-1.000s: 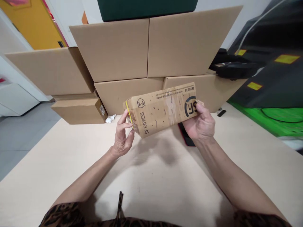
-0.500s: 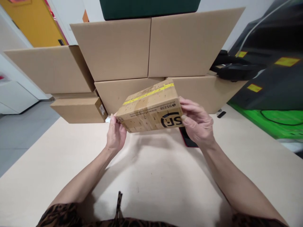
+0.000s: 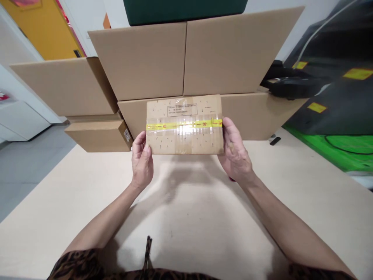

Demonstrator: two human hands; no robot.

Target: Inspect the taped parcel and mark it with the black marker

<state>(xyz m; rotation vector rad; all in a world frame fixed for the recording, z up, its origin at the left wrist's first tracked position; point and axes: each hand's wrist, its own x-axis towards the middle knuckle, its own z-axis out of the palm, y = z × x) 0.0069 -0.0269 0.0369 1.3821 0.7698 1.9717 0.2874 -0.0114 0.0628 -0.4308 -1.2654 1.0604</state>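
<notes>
Taped cardboard parcel box (image 3: 185,144) is up in front of the person, approx. centre of view, seemingly clear of the worktop (image 3: 186,233), w/ a broad face turned to the camera. Long axis runs 9-to-3 o'clock, nearly level; yellow tape (image 3: 167,126) runs the same way across the face, printed panel (image 3: 182,110) on the 12 side of it.

L hand (image 3: 142,163) is on the box's lower-left corner, approx. 8 o'clock: thumb at the front edge, fingers curled round the L end, gap closed to box thickness; tips partly hidden. R hand (image 3: 236,155) is at approx. 4 o'clock: fingers fairly straight vs. the R end, palm half open by the lower corner; thumb contact can't tell. Neither hand is nearer, both touch. From L fingers the box lies toward 2; from R, toward 10.

Further out: lg. plain cartons (image 3: 233,54) stacked behind at 12, dk. green bin (image 3: 186,9) on top; small carton (image 3: 96,136) w/ label at 9, well apart from L hand; small black item (image 3: 275,140) on the worktop at 3, beyond R hand.
</notes>
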